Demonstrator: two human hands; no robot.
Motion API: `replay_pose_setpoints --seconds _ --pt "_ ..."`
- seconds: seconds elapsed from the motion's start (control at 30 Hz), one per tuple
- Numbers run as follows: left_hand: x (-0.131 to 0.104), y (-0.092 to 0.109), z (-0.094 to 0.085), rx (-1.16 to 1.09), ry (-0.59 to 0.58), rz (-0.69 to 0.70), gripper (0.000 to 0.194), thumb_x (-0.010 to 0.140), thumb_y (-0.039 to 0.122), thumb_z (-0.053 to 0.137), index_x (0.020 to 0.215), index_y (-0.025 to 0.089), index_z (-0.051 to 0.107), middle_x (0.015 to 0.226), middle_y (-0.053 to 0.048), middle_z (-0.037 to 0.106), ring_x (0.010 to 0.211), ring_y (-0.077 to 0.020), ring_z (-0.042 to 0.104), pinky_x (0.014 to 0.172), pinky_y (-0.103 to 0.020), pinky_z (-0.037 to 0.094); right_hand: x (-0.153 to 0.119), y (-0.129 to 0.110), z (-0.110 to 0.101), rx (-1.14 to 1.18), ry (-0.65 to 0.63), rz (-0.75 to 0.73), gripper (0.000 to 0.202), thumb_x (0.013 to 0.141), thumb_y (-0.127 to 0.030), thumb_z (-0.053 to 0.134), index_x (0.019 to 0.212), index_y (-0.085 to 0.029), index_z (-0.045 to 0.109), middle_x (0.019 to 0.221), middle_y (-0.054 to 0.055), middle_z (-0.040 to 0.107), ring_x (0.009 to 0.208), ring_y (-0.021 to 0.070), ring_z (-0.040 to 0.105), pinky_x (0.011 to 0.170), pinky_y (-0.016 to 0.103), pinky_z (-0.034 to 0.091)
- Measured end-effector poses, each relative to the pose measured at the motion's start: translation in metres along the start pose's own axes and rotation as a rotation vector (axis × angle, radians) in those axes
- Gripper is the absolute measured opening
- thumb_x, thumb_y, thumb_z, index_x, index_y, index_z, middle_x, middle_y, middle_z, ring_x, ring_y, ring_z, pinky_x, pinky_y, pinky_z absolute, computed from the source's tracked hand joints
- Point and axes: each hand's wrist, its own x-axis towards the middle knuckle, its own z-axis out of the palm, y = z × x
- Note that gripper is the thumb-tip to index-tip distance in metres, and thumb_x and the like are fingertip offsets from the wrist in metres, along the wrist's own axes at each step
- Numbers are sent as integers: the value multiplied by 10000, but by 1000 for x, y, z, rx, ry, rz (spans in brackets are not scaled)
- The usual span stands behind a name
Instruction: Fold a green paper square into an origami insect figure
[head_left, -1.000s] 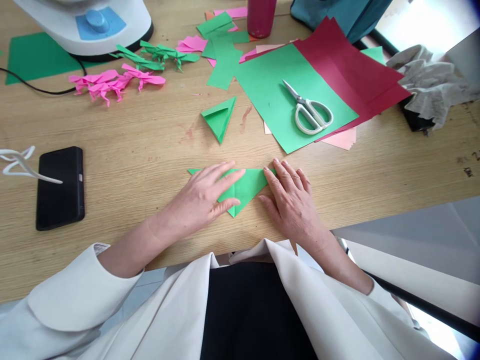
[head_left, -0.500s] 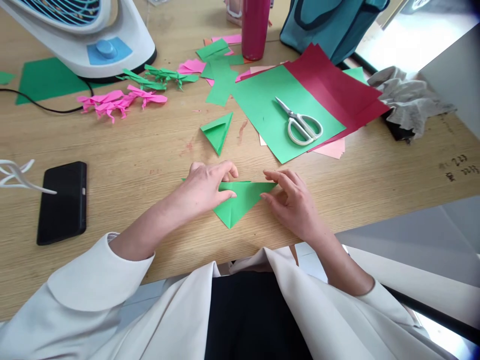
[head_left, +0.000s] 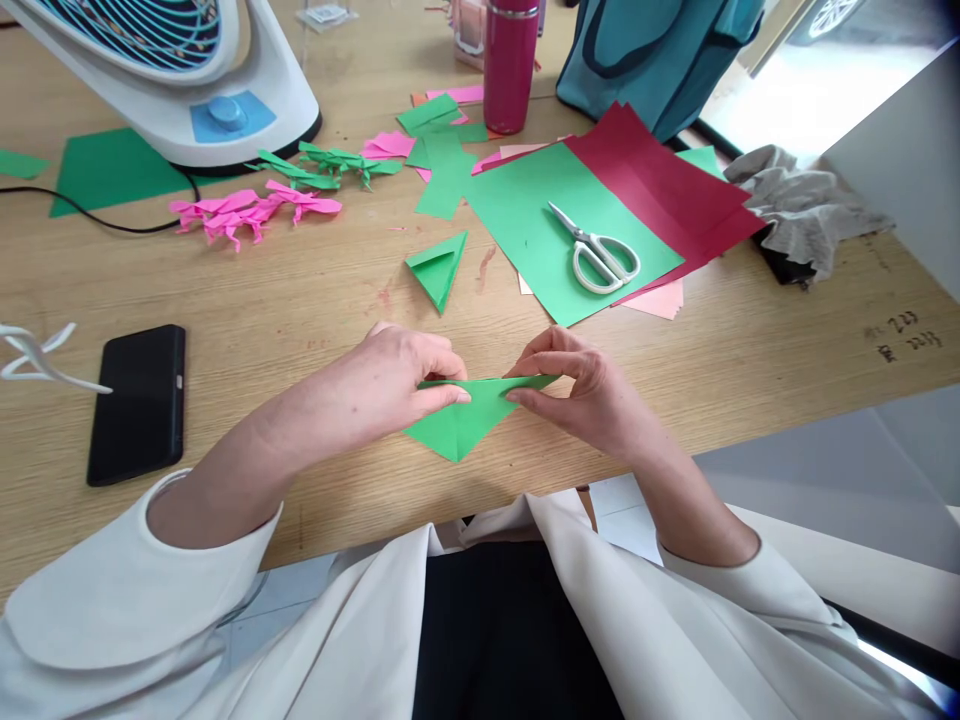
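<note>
One black phone [head_left: 136,405] lay at the far left of the wooden table [head_left: 315,285], with the end of a looped white cord [head_left: 45,358] over it. Behind it, a dark green sheet [head_left: 94,172] ran up to the base of a white fan [head_left: 259,105]. Next came several pink folded figures [head_left: 238,212], with green folded figures [head_left: 341,160] just behind them.

Near the table's front edge, the left hand [head_left: 394,378] was nearly closed, its thumb and bent fingers pinching the upper edge of the folded green paper [head_left: 461,420]. That paper lay between the two hands in front of the person, one corner pointing toward the body. Beyond it rested a small green triangle [head_left: 439,270], touched by neither hand. The right hand [head_left: 592,392] was also almost closed, pinching the same edge farther right between thumb and fingers.

Farther back stood a magenta bottle [head_left: 510,70]. White-handled scissors [head_left: 606,262] lay on a light green sheet [head_left: 525,225], which overlapped red sheets [head_left: 667,190]; behind these stood a teal bag [head_left: 637,65]. A crumpled greyish cloth [head_left: 799,205] lay farthest right.
</note>
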Motion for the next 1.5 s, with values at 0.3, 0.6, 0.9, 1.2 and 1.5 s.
replay_pose_setpoints --seconds 0.3,0.6,0.9,1.2,1.5 --pt "-1 0 0 -78 -134 65 302 891 398 534 704 219 691 695 16 645 613 -126 535 646 -284 372 5 -19 1 22 -246 9 98 892 -245 679 860 -201 761 823 2 643 680 106 563 627 253 392" --pt "-24 -33 -19 -145 -11 -120 305 827 447 590 675 207 700 693 15 666 633 -133 563 601 -248 368 15 11 11 264 -282 92 264 897 -350 635 724 -152 657 701 -14 558 626 97 462 576 243 342" --pt "-53 -77 -1 -231 61 -218 392 872 514 554 672 193 661 659 15 592 629 -132 503 585 -235 350 36 12 12 147 -328 135 305 873 -402 606 733 -136 657 645 -27 517 598 93 414 547 238 300" --pt "-67 -80 18 28 305 -284 242 909 357 543 798 190 677 841 -33 676 816 -209 614 751 -316 450 60 10 24 -101 -266 143 207 833 -323 625 763 -149 712 684 -12 619 604 103 449 571 242 309" --pt "-39 -34 81 176 484 15 279 955 170 566 1222 158 647 1270 -106 656 1160 -262 574 1029 -431 494 57 14 32 -225 -183 94 69 811 -186 661 844 -175 721 817 11 699 674 122 538 657 251 371"
